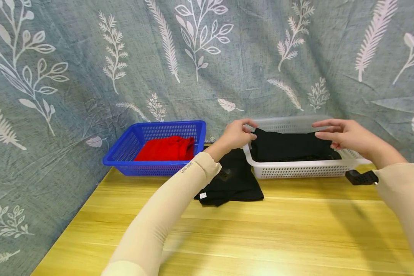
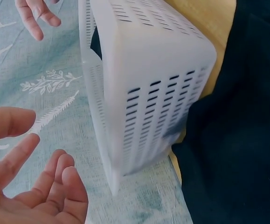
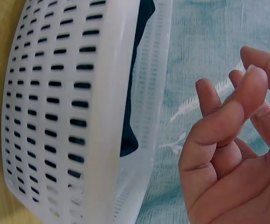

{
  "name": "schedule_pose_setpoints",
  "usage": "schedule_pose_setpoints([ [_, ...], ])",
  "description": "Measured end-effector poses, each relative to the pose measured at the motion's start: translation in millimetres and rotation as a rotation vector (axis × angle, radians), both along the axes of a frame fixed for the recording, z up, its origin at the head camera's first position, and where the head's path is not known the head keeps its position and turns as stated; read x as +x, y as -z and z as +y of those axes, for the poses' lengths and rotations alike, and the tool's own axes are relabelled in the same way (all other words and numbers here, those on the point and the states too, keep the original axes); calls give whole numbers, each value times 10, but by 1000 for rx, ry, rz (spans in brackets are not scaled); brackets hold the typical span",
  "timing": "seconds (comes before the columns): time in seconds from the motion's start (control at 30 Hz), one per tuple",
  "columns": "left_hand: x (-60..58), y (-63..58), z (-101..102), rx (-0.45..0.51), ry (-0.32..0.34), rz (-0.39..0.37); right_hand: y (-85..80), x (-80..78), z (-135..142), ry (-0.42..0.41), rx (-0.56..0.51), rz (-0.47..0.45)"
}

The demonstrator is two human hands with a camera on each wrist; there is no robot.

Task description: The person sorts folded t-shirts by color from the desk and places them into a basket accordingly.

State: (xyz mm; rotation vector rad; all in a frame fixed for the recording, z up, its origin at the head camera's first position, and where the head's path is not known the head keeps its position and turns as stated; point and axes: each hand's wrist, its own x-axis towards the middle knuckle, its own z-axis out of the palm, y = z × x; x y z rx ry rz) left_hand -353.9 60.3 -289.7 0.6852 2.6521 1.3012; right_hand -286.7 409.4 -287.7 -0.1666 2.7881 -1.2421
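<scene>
A white perforated basket (image 1: 303, 169) stands toward the back right of the table, with a folded black cloth (image 1: 286, 147) lying in it. My left hand (image 1: 237, 135) hovers over the basket's left end, near the cloth's corner. Its fingers are loosely bent and nothing lies between them in the left wrist view. Over the right end is my right hand (image 1: 348, 138), fingers relaxed and apart, also holding nothing. In the right wrist view, the right hand (image 3: 232, 158) is beside the basket's rim, clear of the cloth.
Left of the white basket, another black garment (image 1: 239, 184) with a small white tag lies on the wooden table (image 1: 279, 237). Farther left stands a blue basket (image 1: 151, 168) with red cloth (image 1: 165, 149) inside. A patterned curtain (image 1: 207, 92) hangs behind and along the left side.
</scene>
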Motion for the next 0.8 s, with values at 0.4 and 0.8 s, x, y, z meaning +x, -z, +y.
schedule_pose_setpoints([
  [0.4, -38, -46, -404, -74, 14, 18, 44, 87, -280, -75, -47, -23],
  [0.8, -142, 101, -714, -303, 66, -27, 16, 324, -731, -226, -44, -16],
])
